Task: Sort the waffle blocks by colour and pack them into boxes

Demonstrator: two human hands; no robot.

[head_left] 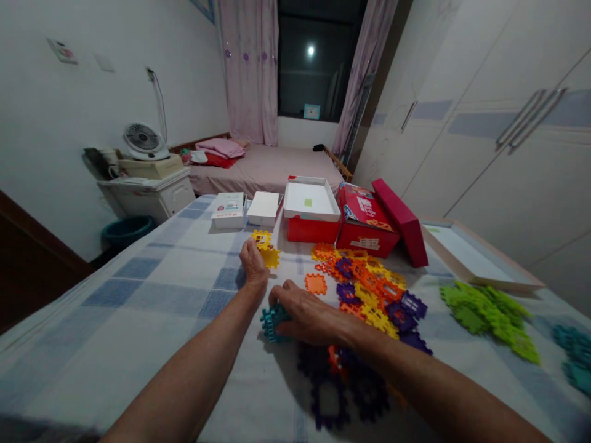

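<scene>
Out in front, my left hand [253, 263] is closed around yellow interlocking building tiles [271, 257], which stand up at its right side. My right hand [307, 312] curls its fingers over a stack of teal interlocking tiles [272, 326] on the cloth. Just beyond that hand lies a single orange tile [316, 284]. To its right spreads a mixed pile of orange, yellow and purple tiles [369, 292]. Dark purple tiles [329, 400] lie under and below my right forearm, which partly hides them.
Small white boxes [229, 210] and a red box with a white tray [311, 229] line the far side. Beside them are a printed red box [364, 237] and leaning red lid [401, 221]. Green tiles [489, 314] and more teal tiles [577, 354] lie at right near a shallow tray [517, 280].
</scene>
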